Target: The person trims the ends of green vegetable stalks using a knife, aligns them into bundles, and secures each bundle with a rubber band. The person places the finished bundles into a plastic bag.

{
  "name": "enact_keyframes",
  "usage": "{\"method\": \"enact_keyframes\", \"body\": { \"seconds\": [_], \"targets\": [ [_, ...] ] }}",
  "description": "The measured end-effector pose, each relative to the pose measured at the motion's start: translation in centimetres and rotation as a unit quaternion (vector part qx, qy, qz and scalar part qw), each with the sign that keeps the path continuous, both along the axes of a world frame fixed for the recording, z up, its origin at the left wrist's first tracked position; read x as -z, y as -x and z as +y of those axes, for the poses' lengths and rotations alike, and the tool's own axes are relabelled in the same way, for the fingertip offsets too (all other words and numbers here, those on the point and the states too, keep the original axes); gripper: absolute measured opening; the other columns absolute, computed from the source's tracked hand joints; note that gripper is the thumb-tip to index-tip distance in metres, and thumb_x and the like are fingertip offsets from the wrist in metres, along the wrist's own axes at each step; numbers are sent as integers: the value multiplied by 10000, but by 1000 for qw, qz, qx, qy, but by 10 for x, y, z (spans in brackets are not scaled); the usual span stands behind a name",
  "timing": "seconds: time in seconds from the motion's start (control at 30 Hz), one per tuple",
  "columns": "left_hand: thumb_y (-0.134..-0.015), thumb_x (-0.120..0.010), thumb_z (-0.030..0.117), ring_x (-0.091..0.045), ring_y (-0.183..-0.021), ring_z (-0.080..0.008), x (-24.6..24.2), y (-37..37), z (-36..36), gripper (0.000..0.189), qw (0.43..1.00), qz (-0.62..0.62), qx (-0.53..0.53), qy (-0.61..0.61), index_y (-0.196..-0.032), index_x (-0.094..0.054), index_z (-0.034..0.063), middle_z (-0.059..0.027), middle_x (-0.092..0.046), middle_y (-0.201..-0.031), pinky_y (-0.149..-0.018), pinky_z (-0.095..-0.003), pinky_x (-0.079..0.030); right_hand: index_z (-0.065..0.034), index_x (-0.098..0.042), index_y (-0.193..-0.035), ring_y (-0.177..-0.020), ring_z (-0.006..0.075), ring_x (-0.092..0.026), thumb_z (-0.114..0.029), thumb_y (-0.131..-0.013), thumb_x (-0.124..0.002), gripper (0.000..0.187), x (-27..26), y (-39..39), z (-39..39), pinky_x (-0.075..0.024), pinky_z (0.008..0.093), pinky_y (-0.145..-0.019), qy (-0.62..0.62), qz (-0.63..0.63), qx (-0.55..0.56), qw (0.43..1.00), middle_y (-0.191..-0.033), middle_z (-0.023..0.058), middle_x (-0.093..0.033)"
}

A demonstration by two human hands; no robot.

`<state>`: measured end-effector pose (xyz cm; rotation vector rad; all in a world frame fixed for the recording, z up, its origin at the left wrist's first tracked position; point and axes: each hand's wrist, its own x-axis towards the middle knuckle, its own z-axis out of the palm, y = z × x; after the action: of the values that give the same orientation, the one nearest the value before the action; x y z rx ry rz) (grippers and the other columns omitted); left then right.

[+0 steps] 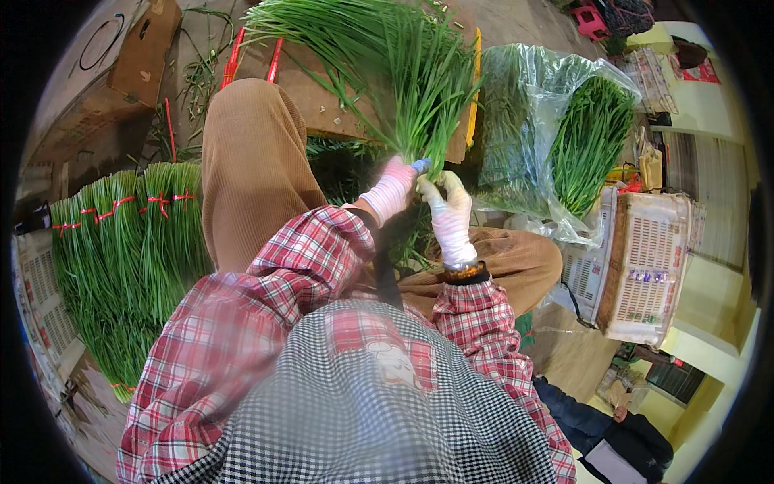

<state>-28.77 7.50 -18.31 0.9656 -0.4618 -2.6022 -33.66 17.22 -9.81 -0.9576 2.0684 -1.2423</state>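
Note:
My left hand [392, 184], in a pink-and-white striped glove with a bluish fingertip, grips a bunch of long green leaves, likely garlic chives [423, 91], near its lower end. The leaves fan upward over a brown board. Right beside it, my right hand [449, 209], in a pale striped glove, has its thumb and a finger curled at the underside of the bunch; whether they pinch any leaves is hard to see. A loose pile of the same leaves [338, 30] lies across the board's top. Tied bundles with red bands [139, 242] stand at the left.
Right of the board [338, 118] is a clear plastic bag [532, 121] of greens, beside white plastic crates [644, 266]. A cardboard box [121, 85] stands at upper left. Red ties [233, 60] hang by my knee. Another person [611, 435] is at lower right.

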Motion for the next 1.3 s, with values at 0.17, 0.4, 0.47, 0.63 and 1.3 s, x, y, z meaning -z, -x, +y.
{"method": "enact_keyframes", "body": {
  "seconds": [0.17, 0.4, 0.47, 0.63, 1.3],
  "targets": [
    [-922, -584, 80, -616, -838, -222, 14, 2, 1, 209, 999, 42, 4, 31, -1130, -574, 94, -76, -628, -973, -724, -362, -533, -57, -606, -938, -726, 104, -579, -79, -926, -637, 39, -71, -23, 18, -488, 251, -676, 178, -175, 32, 968, -852, 21, -614],
    [-918, -536, 192, -614, -1078, -360, -10, -10, -6, 400, 981, 98, 5, -167, -1269, -520, 1, -180, -620, -1194, -940, -552, -501, -66, -636, -1015, -734, 180, -642, -213, -921, -644, 175, -3, 34, 89, -500, 318, -638, -235, -55, 41, 969, -801, 87, -663],
    [-926, -508, 191, -570, -1180, -408, -13, -9, -8, 458, 980, 78, -10, -184, -1323, -471, -34, -225, -575, -1273, -989, -579, -476, -71, -655, -1049, -728, 240, -670, -278, -880, -676, 268, 4, 21, 76, -516, 348, -684, -389, 213, -9, 897, -802, 132, -684],
    [-933, -521, 217, -629, -982, -295, -1, -9, -5, 338, 993, 39, 7, -112, -1210, -550, 25, -142, -644, -1106, -849, -446, -532, -138, -681, -1049, -765, 310, -680, -230, -894, -642, 185, -36, 3, 0, -522, 368, -709, -84, 159, 1, 984, -868, 150, -705],
    [-932, -612, 173, -645, -827, -224, -3, -6, -7, 174, 988, 53, -41, -142, -1066, -622, 62, -73, -670, -931, -696, -360, -548, -17, -612, -936, -713, 83, -578, -93, -918, -633, 82, 1, 31, -35, -481, 241, -676, 0, -39, 30, 999, -795, 25, -633]
  ]
}}
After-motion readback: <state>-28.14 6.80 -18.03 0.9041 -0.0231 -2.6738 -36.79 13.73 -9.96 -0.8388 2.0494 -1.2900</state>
